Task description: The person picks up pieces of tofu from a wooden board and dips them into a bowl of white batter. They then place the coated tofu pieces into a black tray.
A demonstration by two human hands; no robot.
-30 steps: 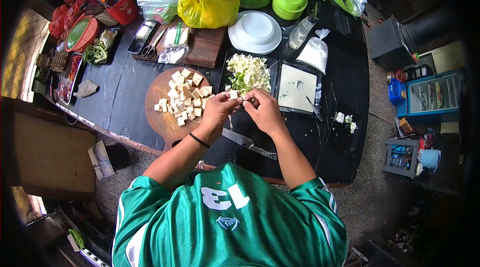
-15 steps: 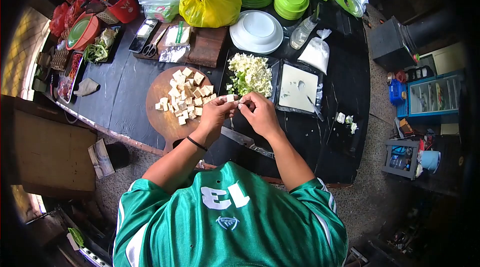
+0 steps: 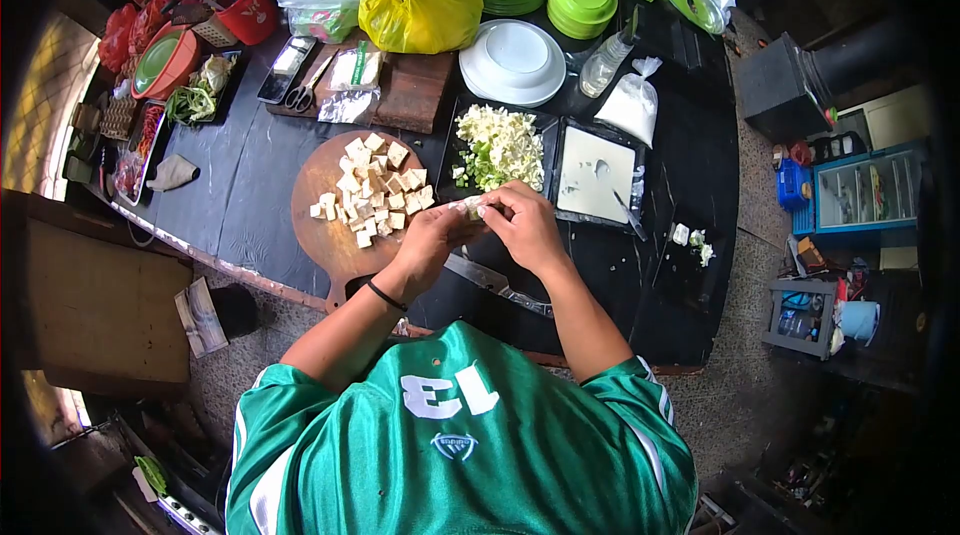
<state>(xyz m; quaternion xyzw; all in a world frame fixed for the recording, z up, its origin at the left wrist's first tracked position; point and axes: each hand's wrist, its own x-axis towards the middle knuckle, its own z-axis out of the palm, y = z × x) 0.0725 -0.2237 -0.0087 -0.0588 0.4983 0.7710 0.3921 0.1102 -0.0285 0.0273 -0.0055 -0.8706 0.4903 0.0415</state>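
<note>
My left hand (image 3: 432,235) has its fingers closed round a tofu cube (image 3: 470,206), partly hidden by the fingers. Pinched against the same cube are the fingers of my right hand (image 3: 525,227). Both hands meet just in front of a black tray of chopped cabbage and green onion (image 3: 500,147). To the left, many pale tofu cubes with browned sides (image 3: 378,183) lie heaped on a round wooden board (image 3: 318,160). A tray of white batter (image 3: 585,160) with a spoon (image 3: 630,215) in it sits right of the cabbage. A knife (image 3: 478,273) lies below my wrists.
Behind are a wooden block (image 3: 415,90) with scissors (image 3: 305,93), a yellow bag (image 3: 420,7), white plates (image 3: 512,63) and green plates (image 3: 582,0). A bag of white powder (image 3: 630,107) and a bottle (image 3: 605,65) stand at the right. Scraps (image 3: 695,243) lie near the right edge.
Both hands have come slightly closer to my body, and the fingers now cover more of the tofu cube. The other things on the table have not moved.
</note>
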